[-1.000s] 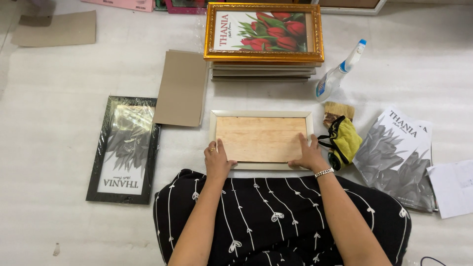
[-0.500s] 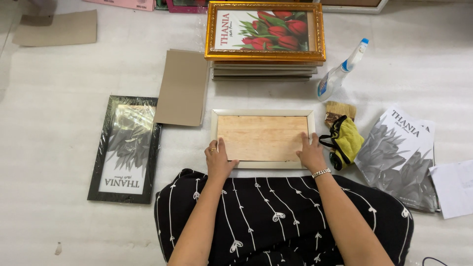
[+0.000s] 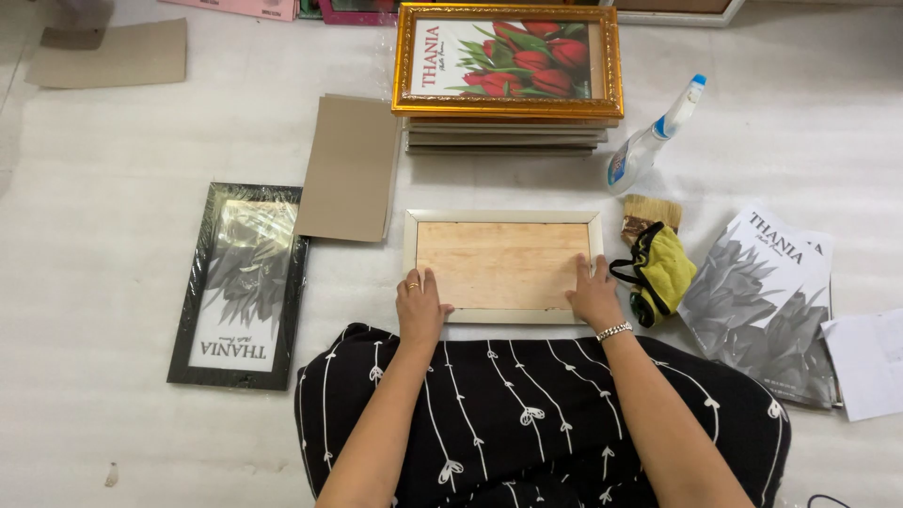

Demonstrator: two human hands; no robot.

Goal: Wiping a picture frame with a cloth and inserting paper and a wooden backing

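1. Frame lies face down on the floor, at 12 o'clock from the lap.
2. Left hand and right hand press flat and open on its backing.
3. Likely light, stiff and possibly glazed; best lifted by both side rails.

A gilt-framed flower picture tops a stack beyond the pale frame, hiding all but the edges of the frames beneath; how many lie there cannot be told. Farther beyond the pale frame, pink and dark items are cut off by the top edge. To its right, a yellow cloth covers the brush's handle, and a white sheet runs off the side. A thin dark loop at the bottom corner is too small to identify. The person's forearms leave the bottom edge.
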